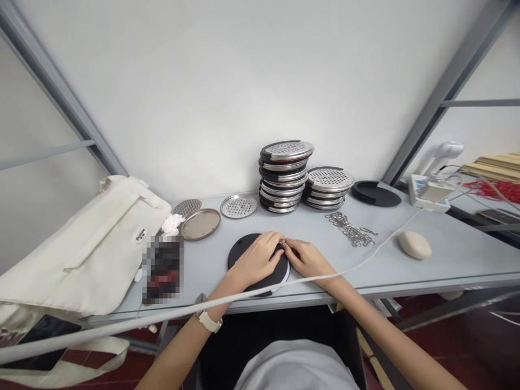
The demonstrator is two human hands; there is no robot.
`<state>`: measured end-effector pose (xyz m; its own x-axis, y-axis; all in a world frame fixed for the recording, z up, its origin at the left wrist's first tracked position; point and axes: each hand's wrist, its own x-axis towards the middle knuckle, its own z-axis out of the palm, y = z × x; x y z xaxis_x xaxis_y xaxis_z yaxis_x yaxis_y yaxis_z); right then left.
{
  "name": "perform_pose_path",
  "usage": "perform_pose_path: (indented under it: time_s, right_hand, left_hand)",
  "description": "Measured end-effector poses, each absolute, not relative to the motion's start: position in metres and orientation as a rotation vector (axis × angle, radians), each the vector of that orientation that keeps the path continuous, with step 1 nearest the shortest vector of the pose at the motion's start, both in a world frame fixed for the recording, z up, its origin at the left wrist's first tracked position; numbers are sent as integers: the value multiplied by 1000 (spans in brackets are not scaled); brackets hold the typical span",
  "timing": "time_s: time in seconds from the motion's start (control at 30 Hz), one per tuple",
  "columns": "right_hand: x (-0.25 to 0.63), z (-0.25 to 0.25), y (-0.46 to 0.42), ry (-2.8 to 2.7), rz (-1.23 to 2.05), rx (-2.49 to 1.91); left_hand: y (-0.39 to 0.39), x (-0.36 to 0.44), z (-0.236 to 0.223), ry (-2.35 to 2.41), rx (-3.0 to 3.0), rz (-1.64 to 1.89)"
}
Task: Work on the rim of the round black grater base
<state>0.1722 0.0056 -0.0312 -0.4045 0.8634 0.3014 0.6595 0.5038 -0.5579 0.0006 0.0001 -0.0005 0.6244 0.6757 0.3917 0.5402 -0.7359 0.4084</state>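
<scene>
The black disc point(248, 259) lay flat on the grey table point(455, 254), at its near edge, and everything else is placed from that disc. Both hands met over the disc's right rim: the left hand point(257, 261) lay palm-down across its top, fingers curled toward the rim, while the right hand point(307, 259) came in from the right, its fingertips pinched against the same spot. The work in hand seemed to be fitting or pressing a small part at the disc's rim, where a sliver of white showed beneath; whether either hand fully clasped anything I cannot tell, since the fingers hid the contact point. A next move would probably call for steady downward pressure from the left hand and a fine pinch from the right. Both wrists were low, forearms angled inward, a watch point(209, 320) on the left wrist. Behind the disc stood two stacks of metal-topped lids point(286, 176); behind and right lay a heap of wire hooks point(350, 229); left sat a cream bag point(87, 244). A white cable point(162, 317) crossed in front.
</scene>
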Motion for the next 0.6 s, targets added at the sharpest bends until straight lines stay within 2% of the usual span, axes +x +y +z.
perform_pose_path:
  time_s: [0.6]
  right_hand:
    - [171,-29,3,-2170,471,-1282]
  left_hand:
    - [1,1,-2,970,2597,790]
